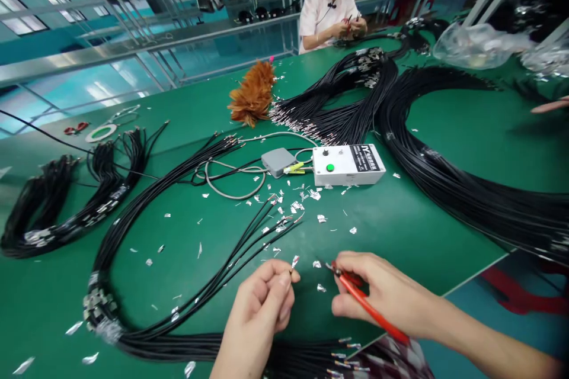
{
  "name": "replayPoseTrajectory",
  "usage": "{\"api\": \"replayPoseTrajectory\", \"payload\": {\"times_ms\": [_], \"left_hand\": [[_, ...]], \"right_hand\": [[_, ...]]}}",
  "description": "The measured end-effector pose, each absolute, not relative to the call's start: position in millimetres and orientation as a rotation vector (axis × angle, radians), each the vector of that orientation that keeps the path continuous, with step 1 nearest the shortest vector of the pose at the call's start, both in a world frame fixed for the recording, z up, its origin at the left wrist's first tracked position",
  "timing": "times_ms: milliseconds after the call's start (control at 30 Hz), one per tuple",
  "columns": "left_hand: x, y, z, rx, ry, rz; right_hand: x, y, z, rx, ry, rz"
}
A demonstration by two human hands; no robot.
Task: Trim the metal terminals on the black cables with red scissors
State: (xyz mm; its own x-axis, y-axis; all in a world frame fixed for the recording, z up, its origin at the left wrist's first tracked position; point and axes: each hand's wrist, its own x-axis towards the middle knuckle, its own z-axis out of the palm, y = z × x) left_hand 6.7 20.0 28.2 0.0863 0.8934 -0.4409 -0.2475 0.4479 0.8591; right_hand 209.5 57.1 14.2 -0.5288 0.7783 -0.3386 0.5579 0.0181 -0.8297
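My left hand (262,302) pinches the tip of a thin black cable (291,272) between thumb and forefinger, a scrap of silver foil at its end. My right hand (382,293) grips a red-handled cutting tool (368,308), its tip close to the cable end. Both hands hover over the green table (400,231) near its front edge. A looped bundle of black cables (133,284) runs from the left around to below my hands.
A white tester box with a green button (347,164) and a grey box (278,161) sit mid-table. Foil scraps (293,207) litter the mat. Large cable bundles (444,177) lie right, another (57,207) left. A feather duster (253,95) and a seated co-worker (331,9) are at the far side.
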Motion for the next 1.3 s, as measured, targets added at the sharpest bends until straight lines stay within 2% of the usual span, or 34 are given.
{"api": "replayPoseTrajectory", "payload": {"times_ms": [100, 400, 867, 1100, 1300], "left_hand": [[9, 21, 29, 0.717, 1.246, 0.963], [15, 18, 32, 0.793, 1.350, 0.972], [20, 15, 32, 0.873, 1.429, 0.951], [23, 15, 31, 0.997, 1.498, 0.991], [14, 16, 29, 0.798, 1.387, 1.016]], "right_hand": [[206, 52, 16, -1.438, -2.267, 1.393], [194, 70, 21, -1.301, -2.166, 1.821], [193, 77, 23, -1.286, -2.146, 1.922], [192, 72, 19, -1.419, -2.189, 1.735], [189, 68, 14, -1.458, -2.181, 1.690]]}}
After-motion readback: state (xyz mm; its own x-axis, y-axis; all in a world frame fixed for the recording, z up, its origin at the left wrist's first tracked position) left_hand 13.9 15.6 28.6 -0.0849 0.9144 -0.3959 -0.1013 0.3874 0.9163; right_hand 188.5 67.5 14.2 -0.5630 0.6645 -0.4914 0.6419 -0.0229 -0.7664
